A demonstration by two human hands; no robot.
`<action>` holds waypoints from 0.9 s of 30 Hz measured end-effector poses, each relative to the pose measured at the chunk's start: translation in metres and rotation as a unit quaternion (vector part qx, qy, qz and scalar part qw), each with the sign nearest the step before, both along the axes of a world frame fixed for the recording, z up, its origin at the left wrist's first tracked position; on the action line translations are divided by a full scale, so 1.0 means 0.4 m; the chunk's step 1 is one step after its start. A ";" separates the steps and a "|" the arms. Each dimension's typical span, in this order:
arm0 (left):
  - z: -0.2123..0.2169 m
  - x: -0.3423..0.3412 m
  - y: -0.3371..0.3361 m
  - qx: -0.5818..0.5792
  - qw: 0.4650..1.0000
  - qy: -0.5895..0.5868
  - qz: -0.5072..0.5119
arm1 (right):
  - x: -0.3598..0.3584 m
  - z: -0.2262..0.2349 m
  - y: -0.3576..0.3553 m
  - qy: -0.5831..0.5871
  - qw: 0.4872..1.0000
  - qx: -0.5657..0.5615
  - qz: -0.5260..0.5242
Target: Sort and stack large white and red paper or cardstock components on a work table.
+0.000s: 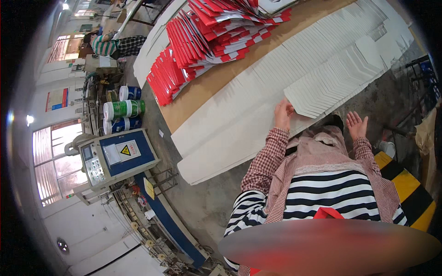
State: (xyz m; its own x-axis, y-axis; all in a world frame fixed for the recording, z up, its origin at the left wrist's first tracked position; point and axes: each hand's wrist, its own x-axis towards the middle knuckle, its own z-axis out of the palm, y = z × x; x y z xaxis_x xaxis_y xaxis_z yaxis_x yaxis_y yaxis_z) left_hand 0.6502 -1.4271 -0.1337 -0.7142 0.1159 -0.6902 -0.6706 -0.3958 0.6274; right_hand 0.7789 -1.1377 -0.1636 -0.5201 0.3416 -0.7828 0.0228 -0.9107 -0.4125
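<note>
A fanned row of white folded paper pieces point(331, 85) lies overlapped along the near side of the table. At its left end is my left hand point(283, 114), its fingers bent together beside the corner of the first piece. Whatever those fingers may pinch is too small to make out. My right hand point(356, 125) hovers off the table's near edge, palm up and fingers apart, holding nothing. Behind the fanned row, a longer band of overlapped white paper point(294, 60) stretches toward the far right.
Piles of red and white folded packets point(198, 46) cover the table's far side on brown board point(221, 85). Left of the table stand a blue control cabinet point(122, 154) and several paint-style buckets point(123, 109). A yellow-black striped block point(405, 188) is by my right side. Another person point(108, 46) is far left.
</note>
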 end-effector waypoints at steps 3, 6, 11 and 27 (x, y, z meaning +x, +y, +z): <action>0.077 -0.052 0.041 -0.017 0.996 0.004 -0.091 | 0.052 -0.059 0.045 0.124 0.981 -0.073 0.132; 0.152 -0.110 0.101 -0.058 0.984 0.076 -0.149 | 0.024 -0.049 0.057 0.266 0.904 -0.135 0.306; 0.302 -0.127 0.152 0.015 0.966 0.154 -0.206 | -0.136 -0.050 0.130 0.330 0.917 -0.150 0.168; -0.083 -0.179 -0.035 -0.433 0.811 0.188 -0.346 | -0.288 -0.398 0.336 -0.103 0.977 0.186 0.004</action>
State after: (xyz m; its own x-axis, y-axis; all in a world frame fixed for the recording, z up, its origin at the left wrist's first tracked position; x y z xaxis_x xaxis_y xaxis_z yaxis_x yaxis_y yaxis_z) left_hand 0.5784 -1.4411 -0.1669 -0.8640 0.1665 -0.4751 -0.2408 0.6921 0.6804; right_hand 0.6638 -1.0033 -0.3227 -0.3691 0.6180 -0.6942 0.1470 -0.6987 -0.7002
